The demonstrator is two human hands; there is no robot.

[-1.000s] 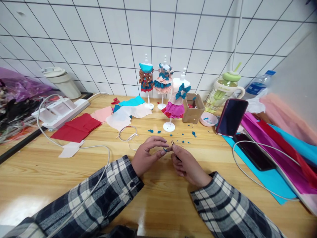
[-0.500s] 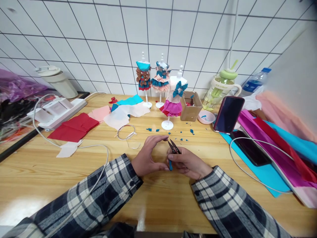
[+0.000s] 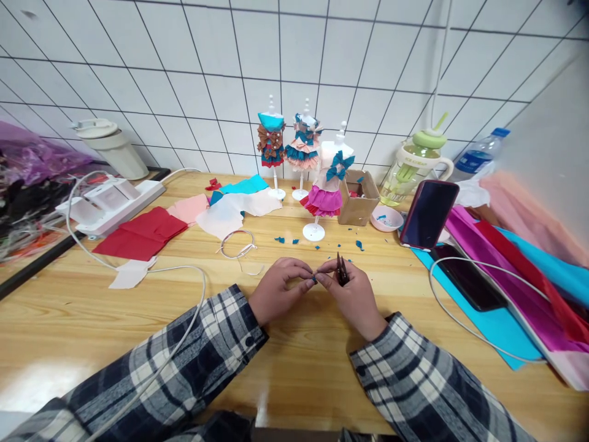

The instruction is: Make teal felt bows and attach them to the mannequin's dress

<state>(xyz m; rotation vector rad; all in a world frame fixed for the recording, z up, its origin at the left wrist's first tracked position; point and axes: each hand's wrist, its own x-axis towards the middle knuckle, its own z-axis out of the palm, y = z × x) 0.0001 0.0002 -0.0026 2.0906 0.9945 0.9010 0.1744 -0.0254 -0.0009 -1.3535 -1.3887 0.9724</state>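
Between the fingertips of both hands is a tiny piece of blue fabric (image 3: 314,279), mostly covered by the fingers. My left hand (image 3: 281,290) pinches it from the left. From the other side, my right hand (image 3: 356,301) touches it with thumb and forefinger, while dark thread snips (image 3: 341,270) are tucked in that same hand with the blades pointing up. Just beyond the hands stands a small mannequin (image 3: 324,199) in a magenta skirt with blue bows. Two more dressed mannequins, one with brown bows (image 3: 271,144) and one with ruffles (image 3: 302,150), stand behind it.
Blue scraps (image 3: 359,245) lie beyond my hands. A cardboard box (image 3: 359,209), a pink bowl (image 3: 386,219) and a propped phone (image 3: 429,215) stand to the right, near folded fabrics (image 3: 488,264). Red cloth (image 3: 140,233), a power strip (image 3: 115,205) and a white cable (image 3: 202,288) are on the left.
My right hand has turned, and the snips now point upward, farther from my left hand. The fingertips of both hands have come together on the blue piece, and the view has shifted slightly.
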